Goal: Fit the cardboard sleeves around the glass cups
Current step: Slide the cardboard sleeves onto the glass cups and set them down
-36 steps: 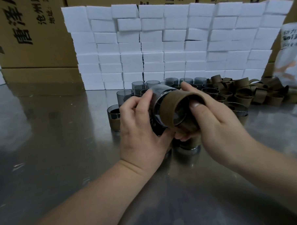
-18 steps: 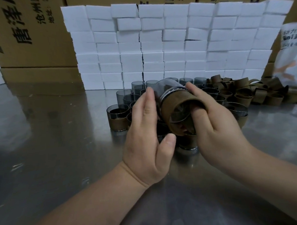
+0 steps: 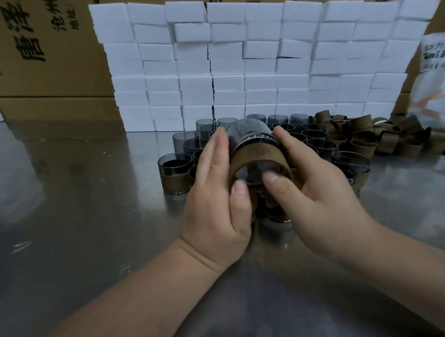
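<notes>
I see the left hand (image 3: 215, 194) flat, its straight fingers pressing on the tilted glass cup (image 3: 242, 130). The right hand (image 3: 314, 182) grips the cardboard sleeve (image 3: 259, 155) around it.

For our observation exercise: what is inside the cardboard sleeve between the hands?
A smoky glass cup, tilted, partly inside the sleeve. Both thumbs cover part of its near rim; the cup's inner end is unclear.

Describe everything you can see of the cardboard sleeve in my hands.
The cardboard sleeve is a brown band forming an open ring, faintly marked on top. It sits round the near end of a tilted smoky glass cup, opening toward the camera. The left hand presses its left side; the thumb of the right hand hooks its near rim.
</notes>
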The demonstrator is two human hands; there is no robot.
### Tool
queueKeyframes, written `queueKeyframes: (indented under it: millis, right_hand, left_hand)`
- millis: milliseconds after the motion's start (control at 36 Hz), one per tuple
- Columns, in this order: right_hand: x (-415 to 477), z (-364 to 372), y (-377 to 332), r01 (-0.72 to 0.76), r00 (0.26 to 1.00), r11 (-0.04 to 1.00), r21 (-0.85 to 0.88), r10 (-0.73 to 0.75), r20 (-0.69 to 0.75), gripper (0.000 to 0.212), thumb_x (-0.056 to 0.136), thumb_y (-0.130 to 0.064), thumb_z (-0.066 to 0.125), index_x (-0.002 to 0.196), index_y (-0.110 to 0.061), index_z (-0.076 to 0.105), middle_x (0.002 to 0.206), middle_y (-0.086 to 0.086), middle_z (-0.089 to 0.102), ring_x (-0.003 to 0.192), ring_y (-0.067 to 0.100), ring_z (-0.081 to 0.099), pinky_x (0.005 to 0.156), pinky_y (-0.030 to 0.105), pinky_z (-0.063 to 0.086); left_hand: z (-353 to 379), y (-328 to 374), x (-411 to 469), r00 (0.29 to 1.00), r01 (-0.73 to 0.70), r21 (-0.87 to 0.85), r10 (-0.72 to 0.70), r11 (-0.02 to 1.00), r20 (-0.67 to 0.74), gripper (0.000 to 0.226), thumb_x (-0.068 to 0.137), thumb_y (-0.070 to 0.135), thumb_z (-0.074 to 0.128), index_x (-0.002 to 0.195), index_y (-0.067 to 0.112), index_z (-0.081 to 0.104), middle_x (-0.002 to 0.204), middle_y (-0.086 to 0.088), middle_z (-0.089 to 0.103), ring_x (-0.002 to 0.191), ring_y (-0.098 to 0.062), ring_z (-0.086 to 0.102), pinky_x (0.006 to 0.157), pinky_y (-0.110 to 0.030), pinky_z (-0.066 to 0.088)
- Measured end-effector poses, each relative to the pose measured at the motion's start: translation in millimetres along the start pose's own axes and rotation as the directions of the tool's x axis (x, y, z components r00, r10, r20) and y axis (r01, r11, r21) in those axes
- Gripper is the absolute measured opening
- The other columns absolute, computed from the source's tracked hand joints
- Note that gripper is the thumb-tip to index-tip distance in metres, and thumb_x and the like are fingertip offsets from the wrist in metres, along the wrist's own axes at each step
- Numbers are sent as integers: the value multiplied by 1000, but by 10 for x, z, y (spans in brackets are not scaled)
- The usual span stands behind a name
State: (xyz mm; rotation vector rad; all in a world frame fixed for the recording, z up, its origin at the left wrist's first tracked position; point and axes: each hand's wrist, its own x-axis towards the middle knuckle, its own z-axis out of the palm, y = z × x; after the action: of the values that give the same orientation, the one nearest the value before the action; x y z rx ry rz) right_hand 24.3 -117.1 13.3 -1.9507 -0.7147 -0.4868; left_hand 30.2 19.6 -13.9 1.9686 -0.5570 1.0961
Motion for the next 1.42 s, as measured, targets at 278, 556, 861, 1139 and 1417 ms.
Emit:
queueKeyframes:
  millis: [278, 556, 861, 1139, 1417]
  right_hand:
    - [-16, 42, 62, 2, 998, 985, 172, -12, 54, 103, 55, -43, 66, 145, -27, 19, 94, -55, 47, 91, -24, 52, 73, -4, 38]
    - [9, 36, 108, -51, 998, 946, 320, 41, 38, 74, 64, -17, 69, 128, -37, 37, 97, -26, 65, 89, 3, 67, 74, 15, 50]
    - [17, -12, 67, -119, 990, 908, 401, 138, -19, 63, 61, -9, 65, 115, -37, 49, 78, -8, 69, 70, 14, 64, 72, 28, 53]
    - [35, -63, 95, -101, 988, 933, 347, 136, -78, 57, 59, -13, 68, 108, -41, 58, 72, -3, 67, 63, 21, 56, 65, 36, 50]
    - [56, -86, 105, -67, 989, 940, 335, 106, -101, 56, 60, -8, 67, 106, -37, 58, 75, -13, 70, 63, 11, 63, 65, 30, 54]
  left_hand:
    - [-7, 13, 27, 998, 53, -15, -53, 998, -26, 61, 85, 25, 27, 133, -11, 36, 134, -25, 45, 123, -17, 37, 103, -6, 23]
    - [-12, 55, 24, 994, 108, -45, -109, 993, -28, 64, 80, 26, 28, 134, -6, 39, 127, -21, 53, 116, -18, 48, 98, -16, 34]
    - [-14, 54, 38, 996, 82, -34, -83, 996, -31, 55, 87, 21, 27, 130, -9, 42, 123, -21, 56, 112, -16, 48, 97, -13, 34]
    - [-6, 57, 28, 994, 97, -30, -99, 995, -51, 51, 91, 25, 28, 127, -6, 48, 120, -18, 59, 112, -20, 54, 95, -17, 38]
    - [-1, 45, 44, 990, 110, -33, -112, 993, -82, 50, 92, 26, 29, 122, -5, 53, 113, -14, 61, 106, -13, 51, 91, -16, 38]
